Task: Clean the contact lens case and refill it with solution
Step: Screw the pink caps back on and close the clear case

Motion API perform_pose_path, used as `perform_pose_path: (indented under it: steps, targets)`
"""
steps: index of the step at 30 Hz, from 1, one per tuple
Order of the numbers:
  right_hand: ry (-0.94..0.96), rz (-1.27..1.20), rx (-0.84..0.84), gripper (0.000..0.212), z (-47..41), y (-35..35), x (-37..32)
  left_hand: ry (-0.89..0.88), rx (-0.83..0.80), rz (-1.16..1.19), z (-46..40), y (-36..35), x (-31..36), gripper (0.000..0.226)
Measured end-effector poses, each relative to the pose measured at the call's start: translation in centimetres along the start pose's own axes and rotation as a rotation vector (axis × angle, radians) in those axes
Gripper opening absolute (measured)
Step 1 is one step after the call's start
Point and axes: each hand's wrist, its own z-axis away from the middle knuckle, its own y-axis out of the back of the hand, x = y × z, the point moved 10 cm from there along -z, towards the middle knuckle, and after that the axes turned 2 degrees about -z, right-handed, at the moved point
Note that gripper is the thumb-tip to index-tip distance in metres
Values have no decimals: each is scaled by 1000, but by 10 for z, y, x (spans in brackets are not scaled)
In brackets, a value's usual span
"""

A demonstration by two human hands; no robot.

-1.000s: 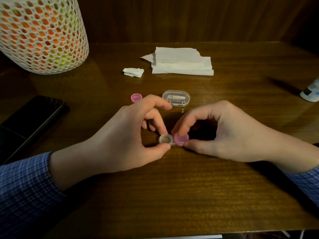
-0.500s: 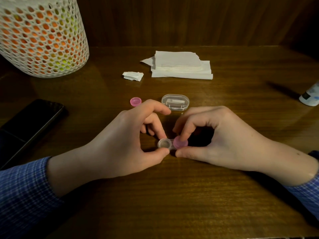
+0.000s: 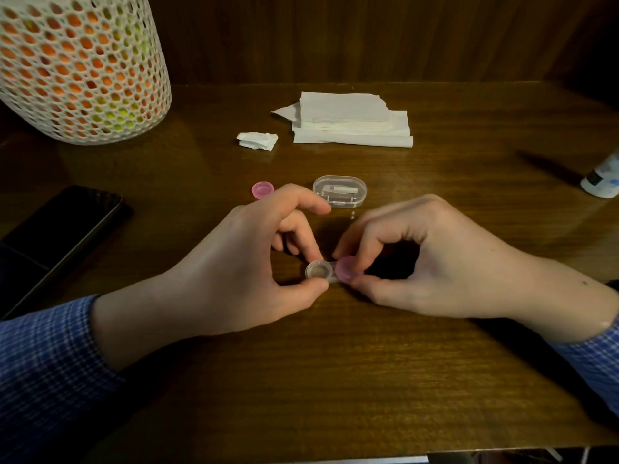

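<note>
From the head view I take the contact lens case [image 3: 323, 272] as my landmark; it lies on the tabletop [image 3: 335, 380] between my two hands. My left hand [image 3: 234, 266] pinches the case's left well between thumb and a fingertip, steadying it. That well stands open, with no cap on it; I cannot tell whether there is any liquid inside. My right hand [image 3: 428, 259] has thumb and forefinger closed around the pink cap [image 3: 346, 269] sitting on the case's right well. I cannot tell whether that cap is being screwed on or taken off.

Beyond the case and a little to its left lies a second pink cap [image 3: 262, 190], loose on the tabletop, well apart from the open well it presumably belongs to. Just beyond the case sits a small clear box [image 3: 340, 191] with something pale inside. Farther back is a crumpled bit of tissue [image 3: 258, 141], and beside it a stack of folded tissues [image 3: 351, 123]. Far to the right of the case, at the frame edge, a white bottle [image 3: 603, 179] is partly visible, probably the solution.

My judgement: the crumpled tissue suggests some wiping is done. The left well is not yet capped, and the right cap is in hand, so the task is somewhere in the middle.
</note>
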Motion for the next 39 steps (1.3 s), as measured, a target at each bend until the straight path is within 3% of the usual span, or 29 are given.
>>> perform_pose_path:
  steps: [6,11,16,21,26,32,39]
  targets:
    - [-20,32,79,16,-1,0,0,-6,1,-12,0,0,0,68]
    - [0,10,-27,7,0,-1,-1,-8,2,-5,0,0,1,68]
    - [-47,42,77,18,-2,0,2,-8,6,-15,0,1,1,67]
    - [-29,3,-39,5,-2,-1,2,-5,1,-4,0,0,1,68]
    - [-62,10,33,11,-2,0,3,-1,3,-7,1,0,1,67]
    - [-72,7,-35,7,-2,-2,3,4,1,9,1,1,1,66]
    - [-178,79,99,11,2,-2,4,46,-15,41,1,0,0,62]
